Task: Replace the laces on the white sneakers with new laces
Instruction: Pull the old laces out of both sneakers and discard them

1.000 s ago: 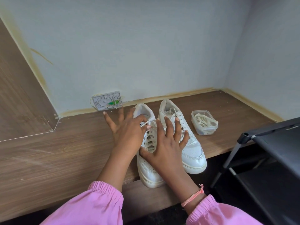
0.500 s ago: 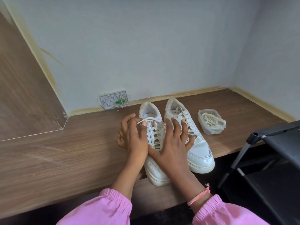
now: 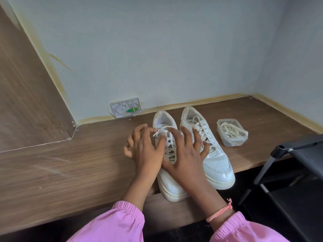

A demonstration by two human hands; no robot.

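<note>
Under both hands, left sneaker's lace [image 3: 161, 131].

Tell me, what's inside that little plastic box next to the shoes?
The clear plastic box holds a bundle of cream laces, curled up loosely. What lies beneath the bundle is covered.

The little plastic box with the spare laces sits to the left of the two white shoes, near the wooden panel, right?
Not quite. The head view shows the plastic box with the spare laces on the right of the two white shoes, not the left. It stands on the wooden shelf, away from the wooden panel.
</note>
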